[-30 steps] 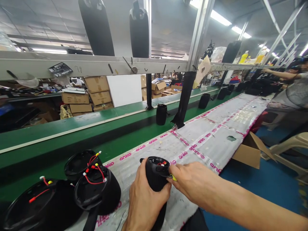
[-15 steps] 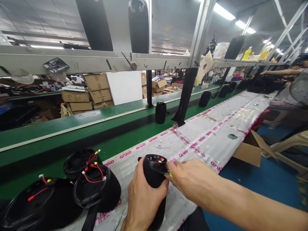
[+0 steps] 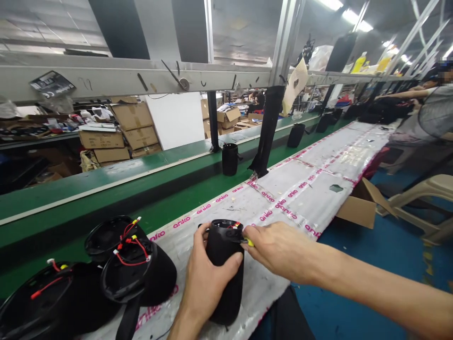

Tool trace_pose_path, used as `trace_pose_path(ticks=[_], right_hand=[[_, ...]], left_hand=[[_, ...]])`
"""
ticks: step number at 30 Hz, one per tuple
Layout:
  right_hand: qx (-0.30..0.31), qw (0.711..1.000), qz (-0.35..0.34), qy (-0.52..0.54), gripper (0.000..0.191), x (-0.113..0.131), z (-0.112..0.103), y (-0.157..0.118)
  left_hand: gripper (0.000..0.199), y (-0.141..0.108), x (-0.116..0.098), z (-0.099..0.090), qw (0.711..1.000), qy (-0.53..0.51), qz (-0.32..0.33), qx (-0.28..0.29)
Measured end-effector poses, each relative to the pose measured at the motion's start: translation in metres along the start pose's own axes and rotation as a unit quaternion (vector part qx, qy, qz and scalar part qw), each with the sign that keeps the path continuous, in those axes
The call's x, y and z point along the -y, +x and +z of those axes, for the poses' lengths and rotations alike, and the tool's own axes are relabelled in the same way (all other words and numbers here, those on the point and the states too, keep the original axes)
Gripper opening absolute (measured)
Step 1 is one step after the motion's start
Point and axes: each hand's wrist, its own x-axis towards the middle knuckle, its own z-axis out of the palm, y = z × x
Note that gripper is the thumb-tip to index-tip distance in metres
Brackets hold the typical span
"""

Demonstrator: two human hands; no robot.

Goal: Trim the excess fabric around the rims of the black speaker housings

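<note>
My left hand (image 3: pixel 207 281) is wrapped round a black cylindrical speaker housing (image 3: pixel 225 250), which stands a little tilted with its open end up. Red wires with small connectors (image 3: pixel 236 225) show inside its rim. At the right side of that rim, my right hand (image 3: pixel 274 245) is closed on a small yellow-handled tool (image 3: pixel 249 242); most of the tool is hidden by the fingers, so its kind does not show. To the left sit several similar housings, among them one with red wires (image 3: pixel 161 278) and a larger-looking one (image 3: pixel 85 302) at the frame's edge.
A green conveyor belt (image 3: pixel 187 193) runs beyond the plastic-covered bench (image 3: pixel 244 203), carrying another black housing (image 3: pixel 230 160). A dark post (image 3: pixel 267 137) rises at the bench edge. On the right are a cardboard box (image 3: pixel 357 208), a stool (image 3: pixel 424 189) and a person (image 3: pixel 435 113).
The camera view has shifted slightly. My left thumb has moved up the housing's side. My right hand stays at the rim with the yellow-handled tool.
</note>
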Motion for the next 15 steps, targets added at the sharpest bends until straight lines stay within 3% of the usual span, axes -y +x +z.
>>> trace_pose_path(ticks=[4,8,13,15], right_hand=[[-0.065,0.996,0.015,0.063,0.020,-0.002,0.024,-0.007],[-0.132,0.983,-0.005,0.125,0.029,-0.001,0.036,-0.011],[-0.231,0.951,0.033,0.201,0.027,-0.001,0.020,-0.011],[-0.224,0.948,0.066,0.218,0.021,-0.002,0.010,-0.008]], left_hand=[[0.093,0.007,0.006,-0.014,0.992,-0.080,0.008,0.097],[0.082,0.008,0.005,-0.018,0.987,-0.099,0.053,0.113],[0.073,0.008,0.009,-0.015,0.975,-0.182,-0.026,0.124],[0.073,0.009,0.010,-0.014,0.974,-0.189,-0.027,0.119]])
